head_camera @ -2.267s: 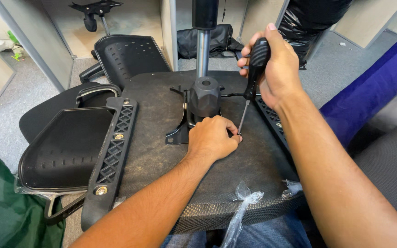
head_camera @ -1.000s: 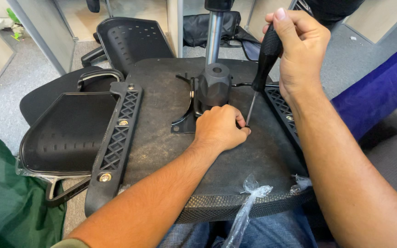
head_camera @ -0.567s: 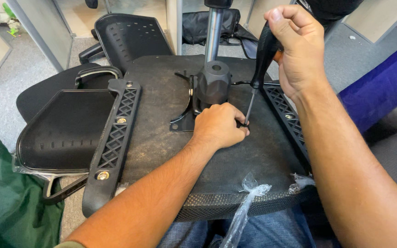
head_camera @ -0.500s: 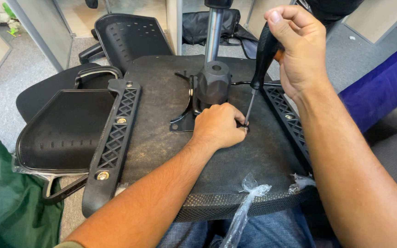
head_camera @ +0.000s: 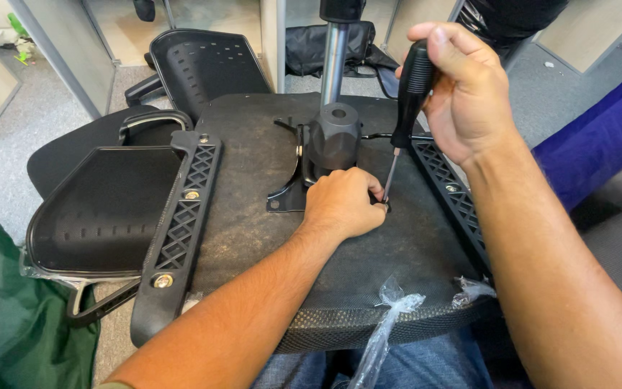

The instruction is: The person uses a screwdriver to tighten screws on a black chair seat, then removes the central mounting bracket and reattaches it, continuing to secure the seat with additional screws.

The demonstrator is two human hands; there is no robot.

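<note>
An upside-down black office chair seat (head_camera: 253,216) rests on my lap, with its metal mechanism plate and grey hub (head_camera: 334,137) in the middle. My right hand (head_camera: 462,90) grips the black handle of a screwdriver (head_camera: 406,108), whose shaft points down to the plate's right corner. My left hand (head_camera: 343,203) is curled on the seat, its fingertips pinched around the screwdriver's tip; whatever it pinches there is hidden.
A black armrest (head_camera: 176,230) is bolted along the seat's left edge, another (head_camera: 448,184) on the right. A chrome gas column (head_camera: 334,54) rises from the hub. A mesh chair back (head_camera: 203,65) lies behind. Green cloth (head_camera: 8,324) is at left, plastic wrap (head_camera: 390,317) in front.
My right hand has turned and shifted slightly around the screwdriver handle. My left hand has stayed at the tip. The view has tilted a little.
</note>
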